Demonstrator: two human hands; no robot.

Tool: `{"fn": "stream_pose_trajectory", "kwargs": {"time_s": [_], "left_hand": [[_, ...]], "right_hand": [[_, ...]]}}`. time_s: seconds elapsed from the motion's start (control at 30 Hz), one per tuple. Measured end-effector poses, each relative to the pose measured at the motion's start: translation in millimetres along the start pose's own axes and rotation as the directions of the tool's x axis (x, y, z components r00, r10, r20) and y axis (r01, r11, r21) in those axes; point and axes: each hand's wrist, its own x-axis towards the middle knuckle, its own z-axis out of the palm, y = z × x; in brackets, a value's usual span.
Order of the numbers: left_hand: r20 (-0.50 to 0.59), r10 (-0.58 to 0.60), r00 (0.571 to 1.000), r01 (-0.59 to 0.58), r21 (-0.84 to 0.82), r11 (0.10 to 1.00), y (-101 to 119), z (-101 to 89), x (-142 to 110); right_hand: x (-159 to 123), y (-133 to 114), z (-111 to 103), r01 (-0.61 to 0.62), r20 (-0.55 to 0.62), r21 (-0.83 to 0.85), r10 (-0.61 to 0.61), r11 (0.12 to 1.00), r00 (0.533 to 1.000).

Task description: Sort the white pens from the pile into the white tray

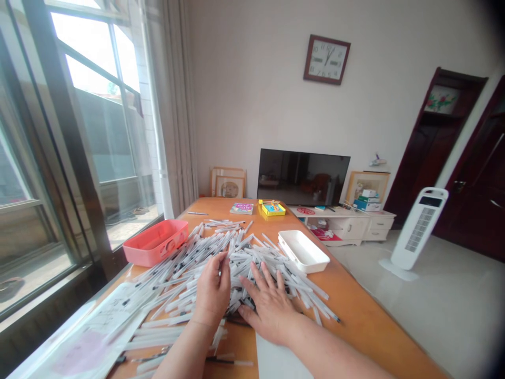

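Orange wooden table (pixel 379 321) runs from the lower edge of the frame toward the far wall, with a tall window (pixel 90 105) and sheer curtain (pixel 173 95) at upper left. On my feed, a loose heap of white-barrelled pens (pixel 252 263) covers the table's middle, lying crosswise, with stray ones spilling toward the lower edge. Left hand (pixel 213 289): fingers pressed together, held upright, with the fingertips at the heap's centre; I cannot tell whether it pinches a pen. Right hand (pixel 270 308): spread flat, fingers fanned, palm down on the pens at the heap's near side, just beside the left hand. Pink plastic tray (pixel 155 242) sits at the heap's upper left edge; white plastic tray (pixel 303 251) at its upper right, with pens running just beside it. Beyond the heap I log a yellow box (pixel 273 208), a colourful booklet (pixel 241 208) and one lone pen (pixel 197 213) lying apart. Printed sheets (pixel 98 326) lie at lower left, near the stray pens. Far wall: television (pixel 303 177) on a white cabinet (pixel 343 223), wall clock (pixel 326 59) above; a white tower fan (pixel 420 229) stands on the floor at right.
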Motion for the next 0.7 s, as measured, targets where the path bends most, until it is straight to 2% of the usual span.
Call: {"fn": "stream_pose_trajectory", "kwargs": {"time_s": [0.2,0.43,0.7], "left_hand": [[-0.007,-0.033,0.999,0.033,-0.009,0.999,-10.2,2.4,0.5],[-0.075,-0.022,0.997,0.022,-0.009,1.000,-27.1,9.9,-0.9],[-0.078,-0.013,0.997,0.014,0.015,1.000,-29.2,11.9,-1.3]], "right_hand": [[25.1,4.2,1.0,-0.025,0.010,-0.023,0.025,0.999,1.000],[50.0,14.5,9.5,-0.011,-0.010,-0.049,0.010,0.999,1.000],[64.4,21.1,13.8,-0.002,-0.023,-0.045,0.001,0.999,1.000]]}}
